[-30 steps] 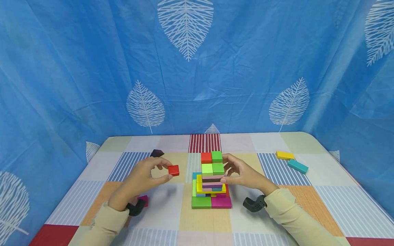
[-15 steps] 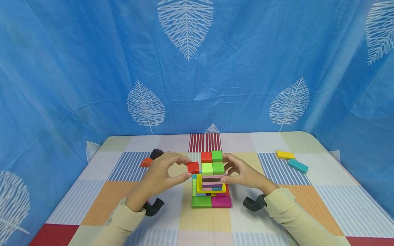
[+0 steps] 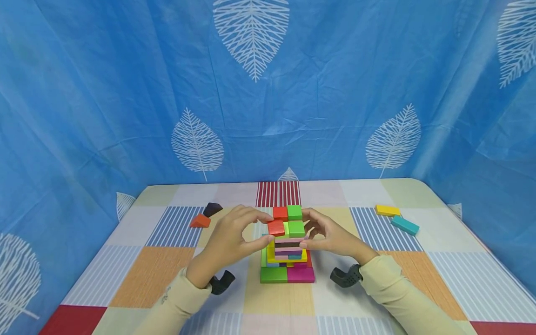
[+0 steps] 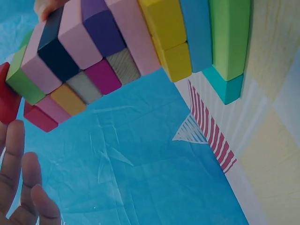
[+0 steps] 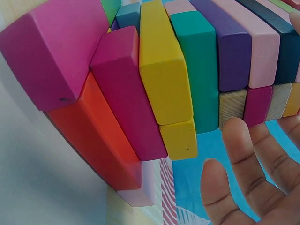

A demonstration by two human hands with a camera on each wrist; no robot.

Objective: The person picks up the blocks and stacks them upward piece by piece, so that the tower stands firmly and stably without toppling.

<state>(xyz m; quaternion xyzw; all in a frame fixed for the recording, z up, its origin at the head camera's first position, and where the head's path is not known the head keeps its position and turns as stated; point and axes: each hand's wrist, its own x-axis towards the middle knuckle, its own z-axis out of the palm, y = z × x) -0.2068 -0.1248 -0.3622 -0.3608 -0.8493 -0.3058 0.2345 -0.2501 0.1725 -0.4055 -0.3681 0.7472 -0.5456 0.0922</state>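
Note:
A tower of coloured blocks (image 3: 289, 253) rises in the middle of the table, widest at its base. My left hand (image 3: 230, 239) pinches a red block (image 3: 276, 228) between thumb and fingers, at the tower's top front left. That block overlaps a light green block (image 3: 286, 226) in the head view; in the left wrist view, the red block (image 4: 8, 96) is right beside the green one. My right hand (image 3: 335, 236) holds the tower's upper right side, thumb at the front and fingers behind. In the right wrist view its fingers (image 5: 241, 150) reach the small back blocks.
On the left of the table lie an orange wedge-shaped block (image 3: 200, 221) and a black block (image 3: 212, 209). A yellow block (image 3: 387, 211) and a teal block (image 3: 405, 225) are at the right. Behind the patchwork-patterned tabletop hangs a blue curtain (image 3: 318, 93).
My left hand has carried the red block rightward from beside the tower to its top front left. The right hand has stayed at the tower. The orange block has come into view.

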